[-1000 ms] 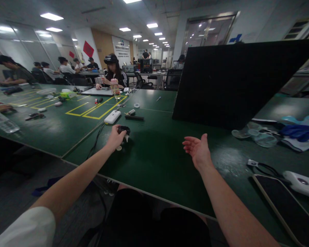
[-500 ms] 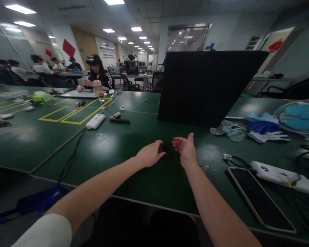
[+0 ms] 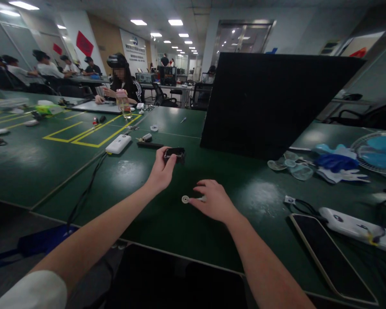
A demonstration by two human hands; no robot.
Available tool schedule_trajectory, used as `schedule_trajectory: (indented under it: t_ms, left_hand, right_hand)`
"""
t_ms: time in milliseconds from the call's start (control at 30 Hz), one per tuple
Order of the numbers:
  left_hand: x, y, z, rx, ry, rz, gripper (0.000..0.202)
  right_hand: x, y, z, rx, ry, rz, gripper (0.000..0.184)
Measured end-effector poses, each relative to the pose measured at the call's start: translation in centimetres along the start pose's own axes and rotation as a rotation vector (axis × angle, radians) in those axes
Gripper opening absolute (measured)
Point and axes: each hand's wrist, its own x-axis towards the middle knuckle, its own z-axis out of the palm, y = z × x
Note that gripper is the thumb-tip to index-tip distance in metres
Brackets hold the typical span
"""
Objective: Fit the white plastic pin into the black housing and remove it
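Observation:
My left hand [image 3: 162, 171] grips a small black boxy part [image 3: 174, 154] and holds it just above the green table [image 3: 167, 214]. My right hand [image 3: 212, 199] lies palm down on the table, its fingertips pinching a short white piece that ends in a small white ring [image 3: 185, 199]. The two hands are about a hand's width apart near the middle of the table.
A large black board [image 3: 270, 103] leans upright behind the hands. A white power bank [image 3: 118, 143] with a cable lies to the left. A phone [image 3: 331, 257], another white power bank [image 3: 354, 223], blue gloves [image 3: 334, 162] and a fan [image 3: 378, 150] sit on the right. A person [image 3: 122, 86] sits across.
My left hand has lifted the black part away from my right hand, forward and to the left. My right hand has turned palm down onto the table, over the white ringed piece.

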Motion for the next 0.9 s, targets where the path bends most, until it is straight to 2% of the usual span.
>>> schedule_trajectory:
  t_ms: [33,100,167,233,400,533,700,900]
  left_hand:
    - [-0.2,-0.8,-0.7,0.058,-0.029,0.008,0.042]
    - [-0.8,-2.0,-1.7,0.174,-0.159,0.008,0.048]
    - [-1.2,-2.6,-2.1,0.277,-0.316,0.009,0.051]
    - [-1.3,-2.6,-2.0,0.357,-0.399,0.018,0.051]
    - [-1.3,-1.7,-1.8,0.424,-0.428,-0.010,0.051]
    - [-1.9,-1.0,-1.8,0.458,-0.483,-0.018,0.049]
    - [-2.8,-0.1,-1.4,0.418,-0.576,0.061,0.044]
    - [-3.4,1.0,-1.2,0.364,-0.672,0.116,0.045]
  right_hand:
    - [0.0,-0.6,0.5,-0.060,-0.046,-0.042,0.038]
    - [0.0,-1.4,1.3,-0.118,-0.087,-0.081,0.033]
    - [0.1,-2.0,1.8,-0.132,-0.093,-0.085,0.031]
    - [0.3,-2.3,2.1,-0.136,-0.088,-0.072,0.031]
    - [0.5,-2.4,2.0,-0.044,-0.051,-0.036,0.017]
    - [0.5,-2.2,1.3,0.100,0.096,0.016,0.019]
    - [0.6,-2.3,1.0,0.076,0.263,0.005,0.022]
    - [0.9,-2.5,1.8,0.069,0.230,-0.022,0.018]
